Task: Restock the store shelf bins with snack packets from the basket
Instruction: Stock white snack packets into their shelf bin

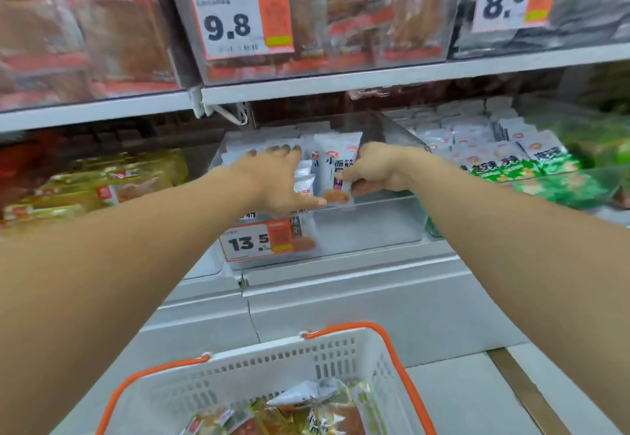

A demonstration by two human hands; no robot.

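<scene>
Left hand: the left hand (276, 178) reaches into the clear bin (368, 219), fingers spread and straight, laid against the white packets (272, 141) standing at the bin's left side. It holds nothing.
Right hand: the right hand (375, 170) pinches one white packet (335, 175) near its lower edge, thumb underneath, fingers curled.
Packet position: upright, in the middle of the bin, between the two hands and just beside the standing row.
Bin: its front right part looks unfilled. A price tag (255, 242) reading 13.5 sits on the front wall.
Basket: the basket (259, 373) stands below the shelf, with more packets (306, 410) inside.
Risk 1: the held packet may tip forward on release. Cause: nothing supports it on the right.
Risk 2: the standing row may slump when the left hand lifts. Cause: the row appears to rely on that hand.
Risk 3: a packet could slip over the low front wall toward the floor. Cause: a high, loose pinch.
Risk 4: the green packets (511, 161) in the next bin lie close, so a misplaced packet would mix stock.
</scene>
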